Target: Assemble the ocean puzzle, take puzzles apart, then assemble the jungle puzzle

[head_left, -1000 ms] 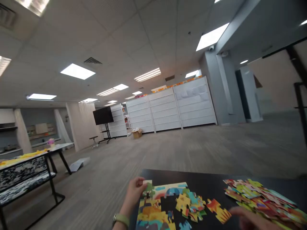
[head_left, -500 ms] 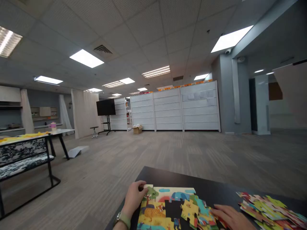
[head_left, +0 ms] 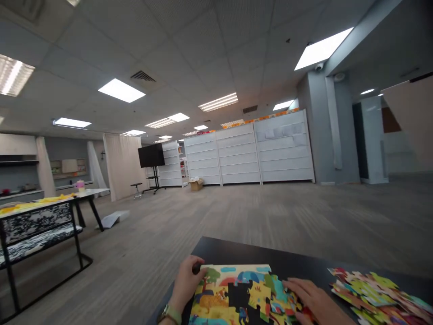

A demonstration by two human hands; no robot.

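Note:
A partly joined jigsaw puzzle with a tree, a leopard and yellow ground lies on the black table, with a dark gap in its middle. At its upper left corner is my left hand, thumb and forefinger curled on the corner piece with the tree. My right hand lies over the puzzle's right side, fingers stretched out and touching colourful pieces there. Its palm hides part of those pieces. The puzzle's lower edge runs out of view.
A heap of loose puzzle pieces lies on the right of the black table. Farther off stand a bench, a white table, a screen on a stand, a cardboard box and white shelving.
The corner piece under my left hand, earlier jutting above the puzzle's top edge, now lines up with it. My right hand has moved left, farther over the right-side pieces. The view has tilted slightly.

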